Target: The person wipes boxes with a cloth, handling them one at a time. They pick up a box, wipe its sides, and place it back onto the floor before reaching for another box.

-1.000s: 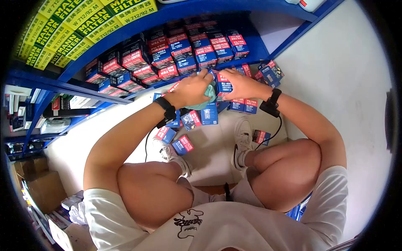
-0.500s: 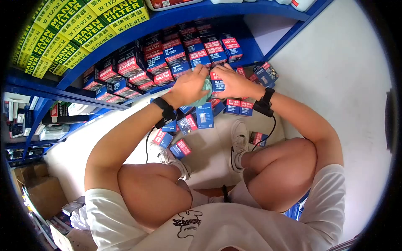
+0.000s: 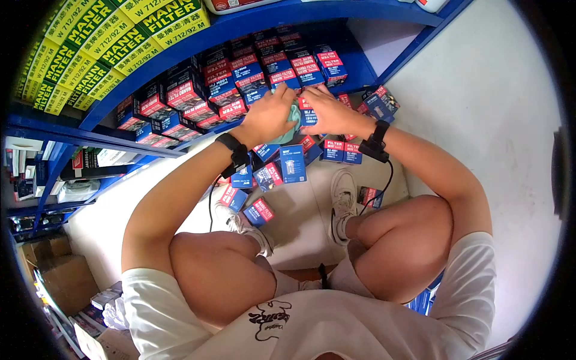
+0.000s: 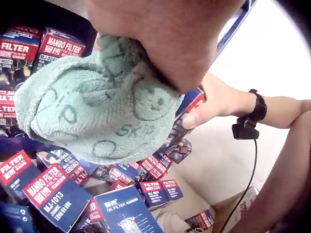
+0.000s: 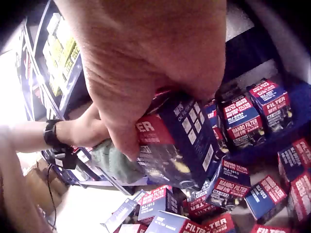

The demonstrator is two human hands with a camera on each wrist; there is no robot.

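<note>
My right hand (image 3: 331, 114) grips a red and blue oil filter box (image 5: 187, 141), thumb on one side and fingers over the far side. The box is held tilted in front of the lower shelf's edge. Bunched in my left hand (image 3: 270, 115) is a pale green cloth (image 4: 97, 104) with printed letters. The cloth lies against the box's left side in the head view. In the left wrist view, the cloth hides most of the box and my left fingertips.
Rows of similar filter boxes (image 3: 246, 72) fill the blue shelf (image 3: 366, 60) ahead. Several loose boxes (image 3: 293, 163) lie on the floor between the shelf and my shoes (image 3: 344, 195). Yellow and green filter boxes (image 3: 114, 42) stand higher at left. A pale wall (image 3: 492, 120) rises at right.
The head view has shifted slightly. Both hands have moved a little toward the shelf, the left with the cloth and the right with the box. Both holds stay the same.
</note>
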